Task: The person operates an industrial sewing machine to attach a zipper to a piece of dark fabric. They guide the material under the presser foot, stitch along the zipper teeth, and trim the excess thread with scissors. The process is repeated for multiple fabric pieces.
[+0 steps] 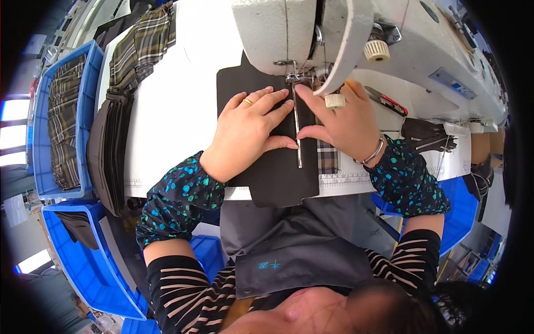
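A dark brown flat panel (pixel 278 186) lies on the white table under the sewing machine (pixel 267 33), its near end hanging past the table edge. Along it runs a zipper (pixel 300 158) with silvery teeth, its far end at the presser foot (pixel 296 78). My left hand (pixel 247 131) rests flat on the panel with fingers stretched out, tips and thumb beside the zipper. On the other side, my right hand (pixel 347 122) has thumb and index finger apart, both touching down near the zipper; its remaining fingers are partly hidden by the machine. Plaid fabric (pixel 328 158) shows from beneath the panel's right edge.
Folded plaid cloth (pixel 142 47) and a stack of dark brown pieces (pixel 111 150) lie at the left. A blue crate (pixel 92 111) holds more plaid. Right of the machine lie a red-and-black hand tool (pixel 389 103) and dark zipper strips (pixel 425 134). A ruler scale (pixel 353 179) follows the front edge.
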Motion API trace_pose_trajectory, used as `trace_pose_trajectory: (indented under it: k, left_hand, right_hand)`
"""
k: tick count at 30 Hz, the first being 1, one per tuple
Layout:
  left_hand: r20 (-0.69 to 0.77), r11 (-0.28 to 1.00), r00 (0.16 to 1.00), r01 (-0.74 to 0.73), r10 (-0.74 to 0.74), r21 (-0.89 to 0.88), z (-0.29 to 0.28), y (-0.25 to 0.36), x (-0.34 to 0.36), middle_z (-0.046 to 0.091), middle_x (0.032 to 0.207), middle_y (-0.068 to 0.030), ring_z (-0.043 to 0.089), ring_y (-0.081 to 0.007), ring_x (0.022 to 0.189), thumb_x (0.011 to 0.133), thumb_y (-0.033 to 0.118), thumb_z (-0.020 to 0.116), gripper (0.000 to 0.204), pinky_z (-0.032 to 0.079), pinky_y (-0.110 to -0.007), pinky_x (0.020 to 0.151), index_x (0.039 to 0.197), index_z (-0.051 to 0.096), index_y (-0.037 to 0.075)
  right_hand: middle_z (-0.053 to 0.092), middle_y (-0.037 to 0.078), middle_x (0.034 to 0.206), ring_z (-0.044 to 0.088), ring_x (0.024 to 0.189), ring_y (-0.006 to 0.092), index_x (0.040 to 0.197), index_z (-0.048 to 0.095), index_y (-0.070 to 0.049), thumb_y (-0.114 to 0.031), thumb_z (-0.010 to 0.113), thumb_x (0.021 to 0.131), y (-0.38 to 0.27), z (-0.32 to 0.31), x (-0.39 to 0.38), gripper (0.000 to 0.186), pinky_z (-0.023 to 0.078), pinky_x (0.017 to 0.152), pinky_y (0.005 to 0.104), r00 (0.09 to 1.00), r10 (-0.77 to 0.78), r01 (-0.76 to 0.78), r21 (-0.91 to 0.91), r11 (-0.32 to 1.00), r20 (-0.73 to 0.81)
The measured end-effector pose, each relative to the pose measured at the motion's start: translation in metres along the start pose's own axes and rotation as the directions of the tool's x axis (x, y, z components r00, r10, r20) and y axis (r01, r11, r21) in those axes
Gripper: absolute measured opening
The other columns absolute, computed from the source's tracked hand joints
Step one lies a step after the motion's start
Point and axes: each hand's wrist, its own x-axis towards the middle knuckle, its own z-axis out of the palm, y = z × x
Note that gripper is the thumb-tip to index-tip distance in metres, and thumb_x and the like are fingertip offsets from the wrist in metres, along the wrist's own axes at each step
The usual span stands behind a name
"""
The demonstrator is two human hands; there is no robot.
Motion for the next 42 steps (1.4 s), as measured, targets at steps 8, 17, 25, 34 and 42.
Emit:
trace_pose_trajectory:
  k: [8,17,25,34,42]
  left_hand:
    - [0.047,1.000,0.999,0.006,-0.007,0.019,-0.005,0.012,-0.009,0.067,0.142,-0.0061,0.062,-0.0283,0.133,0.073,0.053,0.083,0.077,0.048,-0.049,0.110,0.134,0.071,0.007]
    - [0.061,1.000,0.998,-0.016,0.015,0.026,-0.003,0.009,-0.008,0.066,0.139,-0.0053,0.062,-0.0279,0.133,0.079,0.058,0.078,0.075,0.047,-0.051,0.111,0.133,0.071,0.007]
    - [0.044,1.000,0.999,0.024,-0.023,-0.003,0.003,-0.011,0.010,0.068,0.138,-0.0057,0.062,-0.0282,0.133,0.075,0.056,0.081,0.076,0.046,-0.051,0.114,0.132,0.071,0.007]
    - [0.021,1.000,1.000,0.017,-0.018,0.019,0.003,0.000,0.003,0.069,0.138,-0.0063,0.061,-0.0289,0.135,0.073,0.051,0.083,0.074,0.048,-0.046,0.111,0.132,0.073,0.008]
    - [-0.011,0.999,0.999,0.031,-0.031,-0.018,0.006,-0.009,0.011,0.067,0.133,-0.0072,0.063,-0.0297,0.126,0.072,0.047,0.085,0.071,0.048,-0.048,0.108,0.129,0.073,0.007]
  right_hand:
    - [0.065,0.009,0.110,0.059,0.102,0.0248,0.129,0.073,-0.011,-0.058,0.081,0.070,-0.007,-0.007,-0.008,0.076,0.047,0.093,0.0415,0.994,0.022,-0.022,0.006,1.000,0.111]
    - [0.066,0.010,0.122,0.059,0.120,0.0283,0.126,0.072,-0.003,-0.051,0.086,0.066,-0.022,-0.015,-0.020,0.078,0.045,0.110,0.0495,0.992,-0.024,0.011,0.104,0.995,0.124]
    - [0.070,0.012,0.117,0.060,0.123,0.0292,0.118,0.075,-0.005,-0.052,0.083,0.072,-0.006,-0.001,-0.007,0.067,0.044,0.111,0.0456,0.991,0.019,-0.034,0.108,0.994,0.134]
    - [0.070,0.015,0.121,0.059,0.128,0.0307,0.113,0.076,-0.006,-0.055,0.083,0.071,-0.011,-0.002,-0.013,0.065,0.042,0.115,0.0483,0.995,-0.002,-0.011,0.133,0.991,0.096]
    - [0.068,0.017,0.122,0.060,0.125,0.0324,0.109,0.076,-0.006,-0.055,0.082,0.071,-0.004,0.004,-0.006,0.063,0.043,0.114,0.0482,0.994,0.035,-0.050,0.143,0.988,0.105]
